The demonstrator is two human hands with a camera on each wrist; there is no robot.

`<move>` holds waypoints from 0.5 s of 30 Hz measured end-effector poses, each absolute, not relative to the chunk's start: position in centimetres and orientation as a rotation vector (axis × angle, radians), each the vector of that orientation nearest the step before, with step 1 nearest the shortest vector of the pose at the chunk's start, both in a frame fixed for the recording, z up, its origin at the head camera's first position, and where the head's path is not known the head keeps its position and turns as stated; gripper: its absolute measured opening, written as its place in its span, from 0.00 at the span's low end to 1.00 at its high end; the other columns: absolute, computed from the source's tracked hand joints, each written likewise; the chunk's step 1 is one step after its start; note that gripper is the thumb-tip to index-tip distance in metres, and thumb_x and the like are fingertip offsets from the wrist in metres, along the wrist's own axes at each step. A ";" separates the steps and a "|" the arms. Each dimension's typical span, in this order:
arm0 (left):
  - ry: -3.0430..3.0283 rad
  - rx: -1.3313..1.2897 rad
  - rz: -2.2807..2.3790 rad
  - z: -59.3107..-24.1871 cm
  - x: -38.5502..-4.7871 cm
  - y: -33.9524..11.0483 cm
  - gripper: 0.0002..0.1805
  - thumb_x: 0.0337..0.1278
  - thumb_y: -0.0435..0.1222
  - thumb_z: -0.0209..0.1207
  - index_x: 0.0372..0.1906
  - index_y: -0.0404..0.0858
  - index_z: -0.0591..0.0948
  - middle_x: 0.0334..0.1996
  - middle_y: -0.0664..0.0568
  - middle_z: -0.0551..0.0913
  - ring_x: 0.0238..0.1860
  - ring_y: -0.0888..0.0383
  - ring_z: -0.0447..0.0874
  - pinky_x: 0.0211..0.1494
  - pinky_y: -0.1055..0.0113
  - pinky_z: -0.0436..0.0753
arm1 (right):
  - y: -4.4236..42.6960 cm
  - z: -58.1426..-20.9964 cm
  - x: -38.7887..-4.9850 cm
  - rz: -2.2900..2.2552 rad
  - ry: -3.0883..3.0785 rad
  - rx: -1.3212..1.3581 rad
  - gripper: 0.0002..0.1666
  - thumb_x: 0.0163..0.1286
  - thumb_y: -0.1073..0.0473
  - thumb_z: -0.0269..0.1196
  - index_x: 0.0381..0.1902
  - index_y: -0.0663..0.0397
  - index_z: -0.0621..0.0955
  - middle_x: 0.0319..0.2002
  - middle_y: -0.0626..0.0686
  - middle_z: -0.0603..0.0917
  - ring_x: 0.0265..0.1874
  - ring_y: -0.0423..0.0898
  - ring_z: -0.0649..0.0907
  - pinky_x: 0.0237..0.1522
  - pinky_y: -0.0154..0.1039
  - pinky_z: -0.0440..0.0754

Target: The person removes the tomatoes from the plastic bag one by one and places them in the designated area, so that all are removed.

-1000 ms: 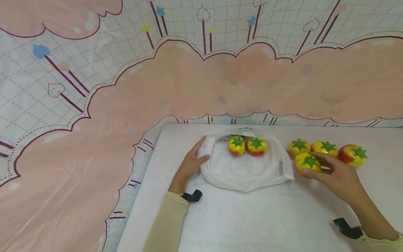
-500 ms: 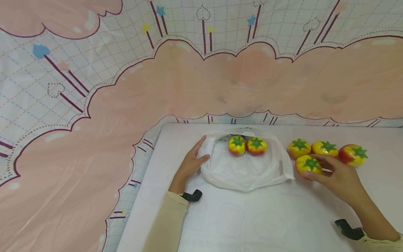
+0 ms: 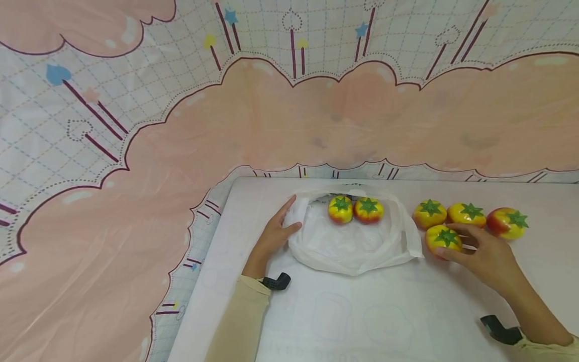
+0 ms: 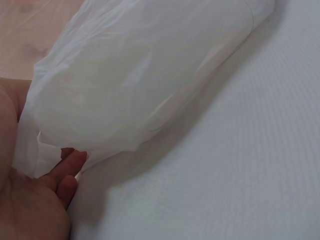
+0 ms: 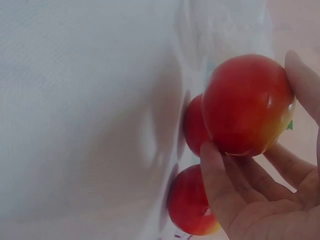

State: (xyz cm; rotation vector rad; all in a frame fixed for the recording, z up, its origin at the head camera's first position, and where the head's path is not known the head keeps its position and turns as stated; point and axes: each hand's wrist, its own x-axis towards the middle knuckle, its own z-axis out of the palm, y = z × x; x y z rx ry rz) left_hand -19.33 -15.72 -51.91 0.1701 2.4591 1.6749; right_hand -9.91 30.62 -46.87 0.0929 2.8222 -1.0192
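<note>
A white plastic bag [image 3: 353,251] lies with its mouth spread wide on the table, and two yellow-red toy tomatoes [image 3: 368,209] with green star-shaped tops sit inside. My left hand [image 3: 271,234] holds the bag's left rim; in the left wrist view its fingers [image 4: 72,162] are bent against the thin plastic. To the right of the bag, my right hand [image 3: 488,256] grips another toy tomato [image 3: 443,240] between thumb and fingers. The right wrist view shows this tomato's red underside [image 5: 245,105] above the others.
Behind the held tomato, three more toy tomatoes [image 3: 429,213] stand in a row on the white table [image 3: 334,317]. A patterned pink and white sheet [image 3: 316,120] covers the background. Black wrist devices [image 3: 277,281] show at both sleeves.
My right hand and its toy tomato have shifted very slightly towards me and to the right. The left hand and the bag stay where they were.
</note>
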 end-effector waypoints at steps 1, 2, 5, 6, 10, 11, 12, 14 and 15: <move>2.459 0.171 1.676 -52.0 -19.3 -15.7 0.42 0.65 0.36 0.65 0.75 0.73 0.62 0.80 0.68 0.56 0.83 0.58 0.46 0.85 0.50 0.48 | 30.6 -46.9 -9.9 -1.018 2.822 0.091 0.53 0.63 0.33 0.69 0.71 0.63 0.70 0.66 0.75 0.71 0.60 0.77 0.75 0.51 0.64 0.84; 2.460 0.169 1.674 -52.0 -19.3 -15.7 0.42 0.65 0.36 0.65 0.75 0.74 0.62 0.80 0.68 0.56 0.83 0.58 0.46 0.85 0.51 0.48 | 30.6 -46.9 -9.9 -1.016 2.820 0.090 0.52 0.63 0.32 0.69 0.71 0.63 0.70 0.66 0.76 0.71 0.60 0.77 0.75 0.51 0.65 0.84; 2.459 0.169 1.679 -52.0 -19.3 -15.7 0.42 0.65 0.36 0.65 0.75 0.74 0.62 0.80 0.68 0.56 0.83 0.58 0.46 0.85 0.50 0.47 | 30.7 -47.1 -10.0 -1.003 2.804 0.099 0.53 0.63 0.32 0.69 0.72 0.64 0.69 0.66 0.76 0.70 0.60 0.77 0.75 0.51 0.65 0.84; 2.460 0.169 1.680 -52.1 -19.3 -15.7 0.42 0.65 0.36 0.65 0.75 0.74 0.62 0.80 0.68 0.56 0.83 0.58 0.46 0.85 0.50 0.47 | 30.8 -47.1 -10.0 -0.998 2.797 0.106 0.54 0.63 0.31 0.68 0.72 0.64 0.69 0.67 0.76 0.70 0.60 0.77 0.74 0.51 0.65 0.84; 2.465 0.179 1.678 -52.1 -19.3 -15.7 0.42 0.65 0.36 0.65 0.75 0.74 0.62 0.80 0.68 0.56 0.83 0.58 0.46 0.85 0.49 0.47 | 30.9 -47.2 -10.2 -0.983 2.773 0.134 0.56 0.62 0.30 0.67 0.73 0.64 0.67 0.67 0.77 0.69 0.61 0.77 0.74 0.51 0.65 0.83; 2.465 0.183 1.678 -52.1 -19.4 -15.7 0.42 0.65 0.36 0.65 0.75 0.74 0.62 0.80 0.68 0.56 0.83 0.58 0.46 0.85 0.49 0.47 | 30.9 -47.2 -10.2 -0.982 2.770 0.139 0.56 0.62 0.29 0.67 0.73 0.64 0.67 0.67 0.77 0.68 0.61 0.77 0.73 0.51 0.66 0.83; 2.466 0.187 1.677 -52.0 -19.3 -15.7 0.42 0.65 0.36 0.65 0.75 0.74 0.62 0.80 0.68 0.56 0.83 0.58 0.46 0.85 0.50 0.47 | 30.9 -47.2 -10.2 -0.982 2.767 0.142 0.56 0.62 0.29 0.67 0.73 0.64 0.67 0.68 0.77 0.68 0.61 0.77 0.73 0.51 0.66 0.83; 2.465 0.193 1.681 -52.0 -19.3 -15.7 0.42 0.65 0.36 0.65 0.75 0.73 0.62 0.80 0.68 0.56 0.83 0.58 0.46 0.85 0.50 0.47 | 31.0 -47.3 -10.2 -0.980 2.766 0.148 0.57 0.62 0.29 0.67 0.73 0.64 0.67 0.68 0.77 0.68 0.61 0.77 0.73 0.51 0.66 0.83; 2.463 0.195 1.684 -52.0 -19.3 -15.7 0.43 0.65 0.36 0.65 0.75 0.73 0.62 0.80 0.68 0.56 0.83 0.58 0.46 0.85 0.50 0.47 | 31.0 -47.3 -10.3 -0.981 2.764 0.149 0.57 0.62 0.29 0.67 0.73 0.64 0.67 0.68 0.77 0.68 0.61 0.77 0.73 0.51 0.66 0.84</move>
